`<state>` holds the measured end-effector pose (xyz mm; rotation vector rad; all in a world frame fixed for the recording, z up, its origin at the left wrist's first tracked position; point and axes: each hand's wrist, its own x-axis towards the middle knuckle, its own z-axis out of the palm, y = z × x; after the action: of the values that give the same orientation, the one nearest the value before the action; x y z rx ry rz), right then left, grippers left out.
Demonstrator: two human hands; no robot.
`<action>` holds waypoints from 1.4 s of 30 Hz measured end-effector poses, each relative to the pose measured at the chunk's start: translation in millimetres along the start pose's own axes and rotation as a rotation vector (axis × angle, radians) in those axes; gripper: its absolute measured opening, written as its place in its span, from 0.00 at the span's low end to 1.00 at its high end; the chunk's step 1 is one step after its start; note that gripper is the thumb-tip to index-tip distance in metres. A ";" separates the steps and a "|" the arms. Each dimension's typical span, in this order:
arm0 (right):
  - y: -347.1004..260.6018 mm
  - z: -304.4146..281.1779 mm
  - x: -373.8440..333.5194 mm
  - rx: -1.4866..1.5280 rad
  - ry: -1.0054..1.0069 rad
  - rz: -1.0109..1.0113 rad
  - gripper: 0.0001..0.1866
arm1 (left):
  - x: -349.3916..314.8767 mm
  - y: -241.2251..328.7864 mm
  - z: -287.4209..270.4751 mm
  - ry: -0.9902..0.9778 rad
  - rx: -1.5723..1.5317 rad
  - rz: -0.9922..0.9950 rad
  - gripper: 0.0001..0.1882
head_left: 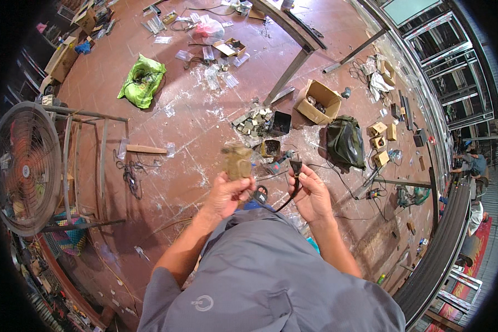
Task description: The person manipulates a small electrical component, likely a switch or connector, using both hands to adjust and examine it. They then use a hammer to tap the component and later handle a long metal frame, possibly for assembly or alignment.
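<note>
a: tan blurry block (238, 161) in the left hand (228, 191), fingers curled round its lower end, raised at chest height over the red tile floor (188, 110). motion blur, can't tell exactly what it is, maybe a small cardboard box or a dusty device.

b: right hand (311, 193)?

a: fingers pinched shut on a black plug (296, 166), held upright. black cord (285, 202) drops from it and curves down between the two hands toward the grey shirt (265, 276).

b: plug touching the tan block?

a: no, clearly apart, side by side at about the same height. nothing joined yet as far as i can see, so my guess is it's early, both pieces just picked up and held. whether the cord belongs to the block i cannot tell.

b: stuff around?

a: floor is littered. open cardboard box (318, 101) and a dark green bag (346, 141) ahead to the right, black square tub (280, 123) beside a pile of small grey parts (253, 122), green plastic bag (143, 82) further left, big pedestal fan (25, 166) at the left edge, metal stool frame (86, 166) next to it. more small cartons (380, 138) far right.

b: other people?

a: somebody far right by the edge, tiny, not involved.
</note>
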<state>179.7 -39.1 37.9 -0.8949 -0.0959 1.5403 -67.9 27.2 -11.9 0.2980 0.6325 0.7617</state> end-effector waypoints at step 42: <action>12.9 17.1 27.5 -1.644 -0.309 -0.996 0.08 | -9.1 -16.6 11.1 -0.039 -0.009 -0.251 0.12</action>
<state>161.9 -10.3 29.7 -1.4239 -1.9084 0.3468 -56.8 8.8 -7.2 0.2193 0.6157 0.5170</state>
